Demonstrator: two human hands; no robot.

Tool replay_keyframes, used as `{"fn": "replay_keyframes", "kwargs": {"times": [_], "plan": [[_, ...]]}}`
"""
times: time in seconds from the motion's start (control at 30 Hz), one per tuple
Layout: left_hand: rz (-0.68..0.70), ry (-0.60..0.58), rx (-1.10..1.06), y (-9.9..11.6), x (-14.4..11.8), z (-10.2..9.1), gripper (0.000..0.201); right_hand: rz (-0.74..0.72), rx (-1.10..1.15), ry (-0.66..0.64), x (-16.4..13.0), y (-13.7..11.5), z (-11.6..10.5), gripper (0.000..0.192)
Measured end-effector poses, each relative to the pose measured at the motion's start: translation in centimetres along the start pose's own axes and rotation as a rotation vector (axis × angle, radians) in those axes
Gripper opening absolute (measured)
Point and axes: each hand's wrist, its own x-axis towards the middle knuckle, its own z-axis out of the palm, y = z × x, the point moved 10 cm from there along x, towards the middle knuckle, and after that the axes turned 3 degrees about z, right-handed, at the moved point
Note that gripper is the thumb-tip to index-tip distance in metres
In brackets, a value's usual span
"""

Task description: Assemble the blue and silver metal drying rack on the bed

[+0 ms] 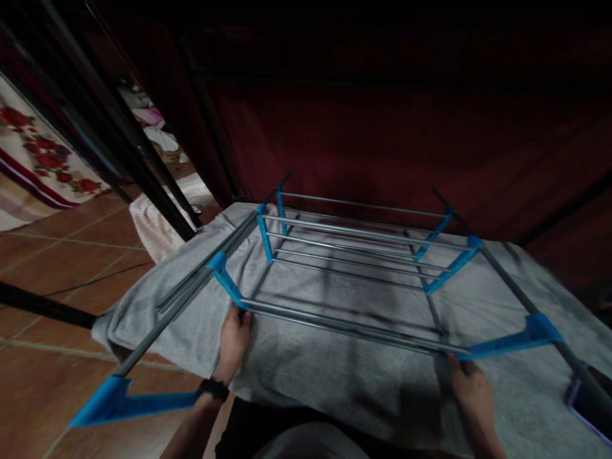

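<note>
A rack of grey metal tubes (354,328) with blue plastic brackets lies across a grey blanket in front of me. My left hand (234,341), with a dark band at the wrist, grips the rack's near left corner by a blue bracket (227,280). On the opposite side, my right hand (472,390) is closed at the near right corner, under another blue bracket (502,344); some of its fingers are hidden. Several thin crossbars run between the two side poles. At lower left, one more blue bracket (129,405) sticks out past my left forearm.
The grey blanket (382,376) covers the surface under the rack. Behind hangs a dark red curtain (363,140). Dark metal posts (157,191), a floral cloth (45,150) and tiled floor (62,280) are on the left. A phone-like dark object (590,408) lies at right.
</note>
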Motion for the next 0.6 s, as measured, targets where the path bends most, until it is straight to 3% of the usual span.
{"fn": "replay_keyframes", "kwargs": {"times": [0.33, 0.6], "plan": [[-0.108, 0.025, -0.046, -2.0, -0.2, 0.7, 0.054, 0.099, -0.086, -0.028, -0.3, -0.2, -0.1, 0.058], [-0.128, 0.055, -0.012, -2.0, -1.0, 0.5, 0.046, 0.073, -0.059, 0.009, -0.4, 0.6, 0.6, 0.065]]}}
